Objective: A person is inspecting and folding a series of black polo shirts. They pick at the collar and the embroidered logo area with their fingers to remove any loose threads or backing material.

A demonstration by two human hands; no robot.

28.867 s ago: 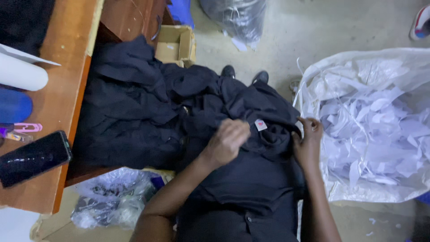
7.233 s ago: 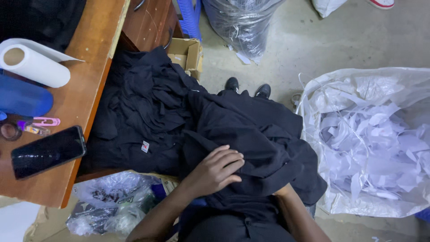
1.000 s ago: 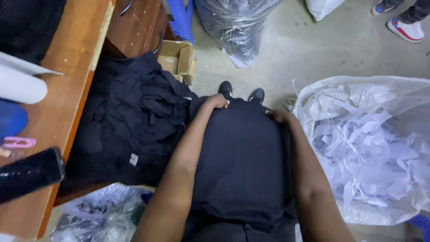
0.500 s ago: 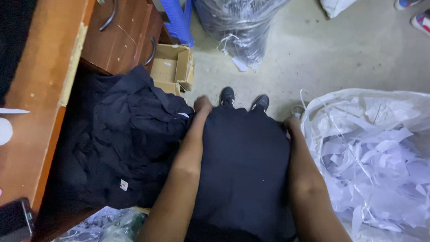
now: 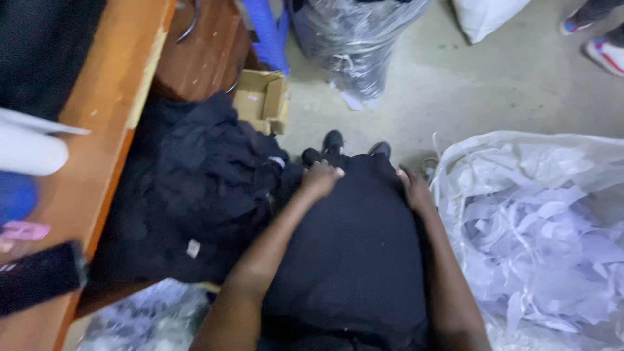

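Observation:
A black garment (image 5: 354, 253) lies spread flat over my lap, reaching down to my knees. My left hand (image 5: 320, 178) grips its far left corner, and my right hand (image 5: 414, 189) grips its far right edge. Both arms stretch forward along the sides of the cloth. To the left, a heap of more black garments (image 5: 188, 195) with small white labels lies beside the table, close to my left arm. My black shoes (image 5: 333, 142) show just past the garment's far edge.
A wooden table (image 5: 91, 162) on the left carries a white paper roll (image 5: 29, 149), a blue object and a dark phone (image 5: 39, 276). A clear bag of white paper scraps (image 5: 546, 240) stands at right. A small cardboard box (image 5: 261, 101) and a dark plastic bag (image 5: 354, 39) are ahead. Another person's shoes (image 5: 604, 45) appear top right.
The crumpled garment has been smoothed flat over my lap. In the last second my hands stayed at its far corners while the view shifted slightly; earlier my left hand pressed on the bunched cloth.

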